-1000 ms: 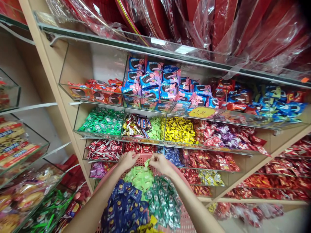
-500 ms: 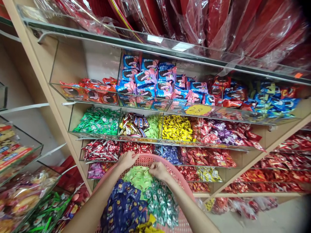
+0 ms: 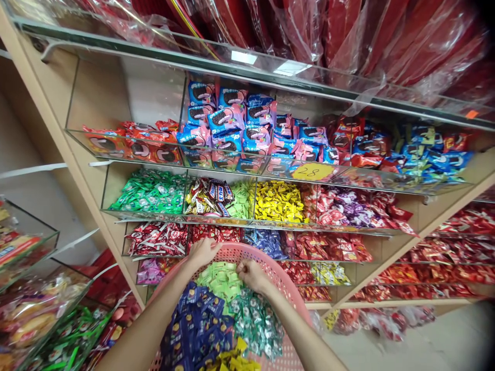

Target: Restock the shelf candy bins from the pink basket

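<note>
A pink perforated plastic basket (image 3: 288,288) sits below the shelves, tilted toward me. My left hand (image 3: 204,252) is closed over its far rim. Inside the basket, my right hand (image 3: 251,274) has its fingers curled together at the light green packets (image 3: 220,281); whatever lies within them is hidden. Dark blue packets (image 3: 197,330) fill the basket's left part, and green-and-silver wrapped candies (image 3: 257,322) lie on the right under my right wrist. Yellow packets (image 3: 235,358) show at the bottom edge of the view.
Glass-fronted shelves hold green candies (image 3: 150,191), yellow candies (image 3: 278,202) and blue-pink cookie packs (image 3: 226,121). A yellow price tag (image 3: 313,171) reads 28. Red items in clear plastic (image 3: 270,26) line the top shelf. More glass bins (image 3: 50,314) stand at left; bagged goods (image 3: 379,322) lie low at right.
The shelves have shifted slightly left and up in view as the camera moved. Both hands and the basket stay nearly in place.
</note>
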The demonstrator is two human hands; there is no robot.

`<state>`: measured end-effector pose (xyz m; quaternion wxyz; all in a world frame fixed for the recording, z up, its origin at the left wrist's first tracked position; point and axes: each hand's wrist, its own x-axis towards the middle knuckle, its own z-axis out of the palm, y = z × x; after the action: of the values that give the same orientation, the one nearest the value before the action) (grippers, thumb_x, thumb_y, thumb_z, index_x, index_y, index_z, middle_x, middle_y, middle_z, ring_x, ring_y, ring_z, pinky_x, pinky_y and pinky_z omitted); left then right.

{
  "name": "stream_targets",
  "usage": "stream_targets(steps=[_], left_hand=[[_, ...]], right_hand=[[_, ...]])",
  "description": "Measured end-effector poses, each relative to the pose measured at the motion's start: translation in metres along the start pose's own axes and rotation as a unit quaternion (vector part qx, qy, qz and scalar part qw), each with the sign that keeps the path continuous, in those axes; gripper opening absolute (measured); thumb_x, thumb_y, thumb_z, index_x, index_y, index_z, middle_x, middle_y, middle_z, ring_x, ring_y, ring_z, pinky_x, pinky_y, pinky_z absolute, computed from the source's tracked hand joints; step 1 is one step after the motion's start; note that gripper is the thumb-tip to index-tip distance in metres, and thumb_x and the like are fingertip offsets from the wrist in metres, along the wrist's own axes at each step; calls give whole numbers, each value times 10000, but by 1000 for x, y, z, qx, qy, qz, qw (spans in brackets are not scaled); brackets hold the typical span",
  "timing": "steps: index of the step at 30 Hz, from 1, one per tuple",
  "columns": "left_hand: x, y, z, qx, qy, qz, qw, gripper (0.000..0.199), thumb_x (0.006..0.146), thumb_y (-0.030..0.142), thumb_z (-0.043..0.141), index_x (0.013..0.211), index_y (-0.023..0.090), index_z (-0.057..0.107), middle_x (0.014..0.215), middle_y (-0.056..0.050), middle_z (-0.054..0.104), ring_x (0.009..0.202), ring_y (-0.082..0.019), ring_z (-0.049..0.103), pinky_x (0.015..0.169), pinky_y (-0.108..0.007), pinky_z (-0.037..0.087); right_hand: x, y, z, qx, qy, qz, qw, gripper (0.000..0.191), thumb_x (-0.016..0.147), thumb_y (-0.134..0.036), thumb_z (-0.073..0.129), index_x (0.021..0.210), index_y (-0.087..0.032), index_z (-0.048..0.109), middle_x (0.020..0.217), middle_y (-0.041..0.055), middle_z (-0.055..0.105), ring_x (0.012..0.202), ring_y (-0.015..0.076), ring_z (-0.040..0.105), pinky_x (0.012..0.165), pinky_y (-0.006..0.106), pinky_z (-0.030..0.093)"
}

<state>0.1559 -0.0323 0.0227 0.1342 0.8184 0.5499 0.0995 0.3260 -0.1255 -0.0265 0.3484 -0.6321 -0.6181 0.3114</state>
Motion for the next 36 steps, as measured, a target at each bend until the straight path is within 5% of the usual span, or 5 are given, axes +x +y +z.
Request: stream_targets(steps=[6,17,23,32,36], left_hand=[[4,2,2,6,6,5,1000,491,765,597,283,727,215,588,788,-62,647,742,-194,592,573,-232,328],[6,7,3,27,11,27,999,502,773,588,266,767,208,595,780,-74,644,754,-214,590,569,-242,345],[4,12,0,18,11,25,999,499,769,589,284,822,209,603,830,-80,648,813,-230,590,610,-254,365],[2,5,1,19,9,0,1000,514,768,603,269,773,210,600,828,-80,651,791,-217,595,618,-256,365],[1,3,-1,16,5,3,1000,509,768,601,268,774,212,597,828,-81,647,779,-217,593,615,-259,364]], right_hand=[[-3,1,-4,28,-37,-2,999,114,537,-80,460,568,-133,555,573,-20,550,544,80,472,530,169,368],[8,13,2,108,71,-19,991,147,633,-200,466,705,-124,569,648,24,585,576,111,513,565,214,414],[18,16,13,83,78,-26,993,140,657,-211,464,728,-135,557,633,8,574,562,108,509,551,206,406],[12,-7,11,-144,110,-35,983,153,724,-179,459,868,-177,509,726,6,600,656,118,542,593,199,359],[-6,-25,12,-293,47,-15,955,128,758,-255,474,865,-197,514,769,29,617,715,152,570,599,222,355]])
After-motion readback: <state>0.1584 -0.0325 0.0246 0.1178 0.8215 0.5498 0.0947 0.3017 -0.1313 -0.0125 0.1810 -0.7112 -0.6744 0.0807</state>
